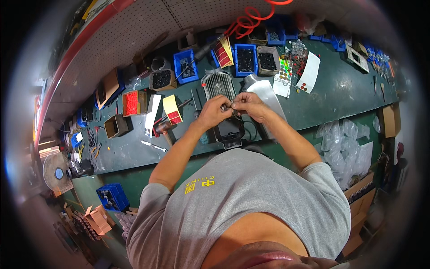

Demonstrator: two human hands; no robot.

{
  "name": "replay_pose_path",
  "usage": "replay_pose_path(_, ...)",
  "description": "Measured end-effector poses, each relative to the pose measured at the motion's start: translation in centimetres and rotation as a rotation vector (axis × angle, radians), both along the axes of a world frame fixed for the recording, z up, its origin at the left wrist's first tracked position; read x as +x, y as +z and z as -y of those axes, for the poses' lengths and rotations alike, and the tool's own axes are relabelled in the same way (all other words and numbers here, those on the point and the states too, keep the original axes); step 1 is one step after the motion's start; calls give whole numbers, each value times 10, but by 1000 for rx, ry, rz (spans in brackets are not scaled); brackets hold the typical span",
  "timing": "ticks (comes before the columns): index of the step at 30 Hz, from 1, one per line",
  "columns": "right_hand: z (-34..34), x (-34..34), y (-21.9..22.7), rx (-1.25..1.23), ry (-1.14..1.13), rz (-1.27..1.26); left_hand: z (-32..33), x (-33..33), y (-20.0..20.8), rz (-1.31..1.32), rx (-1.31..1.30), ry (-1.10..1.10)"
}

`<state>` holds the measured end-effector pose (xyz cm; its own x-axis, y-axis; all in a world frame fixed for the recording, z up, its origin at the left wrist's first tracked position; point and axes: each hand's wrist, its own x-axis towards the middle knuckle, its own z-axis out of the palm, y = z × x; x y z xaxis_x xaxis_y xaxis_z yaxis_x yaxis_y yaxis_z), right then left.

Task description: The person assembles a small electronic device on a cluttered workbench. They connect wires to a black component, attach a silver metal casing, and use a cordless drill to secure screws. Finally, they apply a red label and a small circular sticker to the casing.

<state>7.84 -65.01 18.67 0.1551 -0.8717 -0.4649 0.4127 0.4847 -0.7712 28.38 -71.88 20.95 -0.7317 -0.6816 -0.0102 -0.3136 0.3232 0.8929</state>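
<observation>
Both hands meet over a grey metal housing with cooling fins (218,83) that lies on the green workbench. My left hand (215,111) is closed, its fingertips pinched together against those of the other hand. My right hand (251,106) is closed too, thumb and forefinger pressed around something small and dark. What the fingers hold is too small to name. Below the hands, the dark lower end of the housing (231,136) shows. Just right of it lies a smooth silver metal cover (267,96).
Blue bins of small dark parts (245,60) line the back. A red coiled hose (245,24) hangs above. To the left lie a hammer (164,129), a wrench (153,145), sticker sheets (171,109) and a box of red parts (131,103). Plastic bags (342,150) hang at the bench's right front.
</observation>
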Motion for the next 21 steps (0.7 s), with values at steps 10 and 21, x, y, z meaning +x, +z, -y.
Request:
replay_pose_path(10, 54, -11, -22, -182, -216, -261, 41, -33, -20, -68, 772, 314)
replay_pose_path(21, 110, -25, -76, -89, -231, -233, 71, -57, -50, -155, 822, 541)
